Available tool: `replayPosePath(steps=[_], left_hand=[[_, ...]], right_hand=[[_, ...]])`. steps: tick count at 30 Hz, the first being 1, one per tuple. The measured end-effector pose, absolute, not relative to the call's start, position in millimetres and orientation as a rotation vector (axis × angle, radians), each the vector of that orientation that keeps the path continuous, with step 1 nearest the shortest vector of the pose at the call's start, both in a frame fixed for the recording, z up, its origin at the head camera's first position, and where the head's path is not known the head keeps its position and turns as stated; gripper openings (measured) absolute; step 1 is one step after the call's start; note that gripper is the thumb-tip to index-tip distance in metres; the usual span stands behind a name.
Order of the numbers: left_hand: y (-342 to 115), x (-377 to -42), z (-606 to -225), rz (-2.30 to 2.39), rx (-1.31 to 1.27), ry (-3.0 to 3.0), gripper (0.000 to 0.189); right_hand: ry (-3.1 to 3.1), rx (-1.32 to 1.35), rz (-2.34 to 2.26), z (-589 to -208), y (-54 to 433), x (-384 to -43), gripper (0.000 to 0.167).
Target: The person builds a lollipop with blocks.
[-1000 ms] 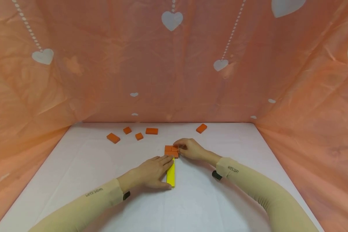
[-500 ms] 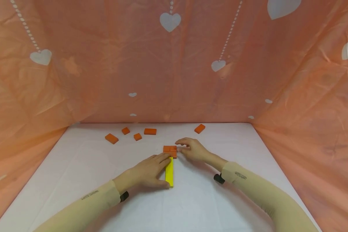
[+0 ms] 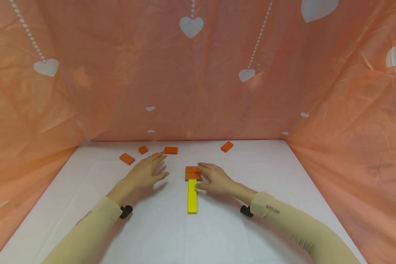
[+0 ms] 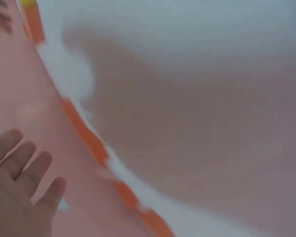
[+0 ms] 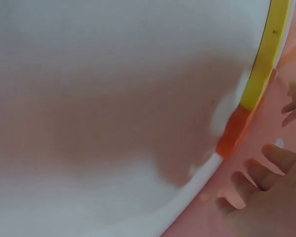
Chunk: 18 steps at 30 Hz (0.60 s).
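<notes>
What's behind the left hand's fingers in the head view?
Part of a small orange block shows behind the left hand; the rest is covered.

Yellow bar, orange blocks, white tabletop, salmon-orange backdrop with white hearts

Heart-printed pink sheeting round three sides of a white table shows a screened booth.

I record one long, narrow yellow bar, lying flat, its far end meeting an orange block group: a front oblong with two smaller pieces side by side behind, the right one partly covered by my right hand. One small loose block, orange, sits mostly hidden behind my left hand, near a flat orange oblong.
</notes>
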<state>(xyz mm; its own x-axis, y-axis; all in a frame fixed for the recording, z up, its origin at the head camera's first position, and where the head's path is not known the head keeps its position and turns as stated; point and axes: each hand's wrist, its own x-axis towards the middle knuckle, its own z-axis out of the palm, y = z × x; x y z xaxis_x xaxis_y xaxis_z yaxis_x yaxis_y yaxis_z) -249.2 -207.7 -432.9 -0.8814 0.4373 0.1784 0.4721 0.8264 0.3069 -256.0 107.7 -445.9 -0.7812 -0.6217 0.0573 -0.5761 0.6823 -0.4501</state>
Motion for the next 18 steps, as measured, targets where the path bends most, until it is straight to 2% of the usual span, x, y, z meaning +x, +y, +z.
replayPosePath(steps=[8, 18], left_hand=[[-258.7, -258.8, -435.5, -0.611, -0.408, -2.884, 0.063], [-301.5, -267.4, -436.8, -0.646, -0.301, -2.887, 0.058]], right_hand=[[2.783, -0.973, -0.542, -450.9, 101.1, -248.5, 0.078], [2.771, -0.943, -0.494, -452.5, 99.6, -246.6, 0.08]])
